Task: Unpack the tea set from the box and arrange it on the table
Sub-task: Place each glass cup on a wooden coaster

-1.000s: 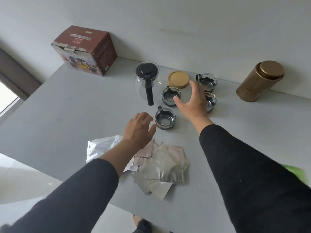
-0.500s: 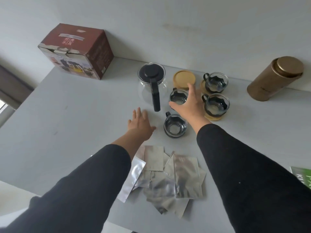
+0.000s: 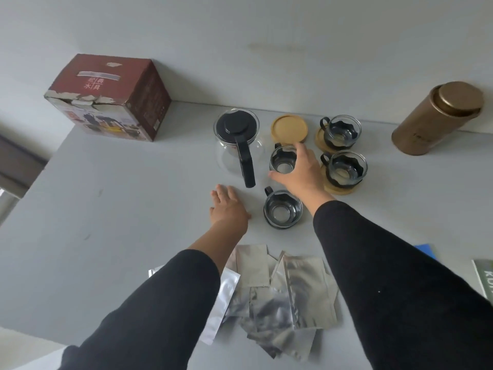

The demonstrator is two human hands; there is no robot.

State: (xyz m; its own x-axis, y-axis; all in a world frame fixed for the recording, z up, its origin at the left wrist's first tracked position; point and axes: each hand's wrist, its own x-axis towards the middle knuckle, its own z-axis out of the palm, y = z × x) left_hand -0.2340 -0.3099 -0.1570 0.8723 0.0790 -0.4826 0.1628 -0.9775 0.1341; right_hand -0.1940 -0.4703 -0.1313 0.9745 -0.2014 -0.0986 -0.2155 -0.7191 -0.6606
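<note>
Arranging stage, mostly done: glass teapot (image 3: 238, 145), four glass cups and wooden coasters are out of the box (image 3: 112, 96) on the table (image 3: 106, 209); two cups sit on coasters, one bare coaster (image 3: 289, 128) waits, near cup (image 3: 283, 209) has none. Right hand (image 3: 298, 173) grips the middle cup (image 3: 282, 161) beside the teapot handle; left hand (image 3: 229, 208) rests flat, fingers straight, on the table. Versus a second ago, the right hand has closed onto that cup and the left has left the foil packets (image 3: 280, 295).

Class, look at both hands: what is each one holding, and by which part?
The right hand grips a glass cup by its rim; the left hand holds nothing.
</note>
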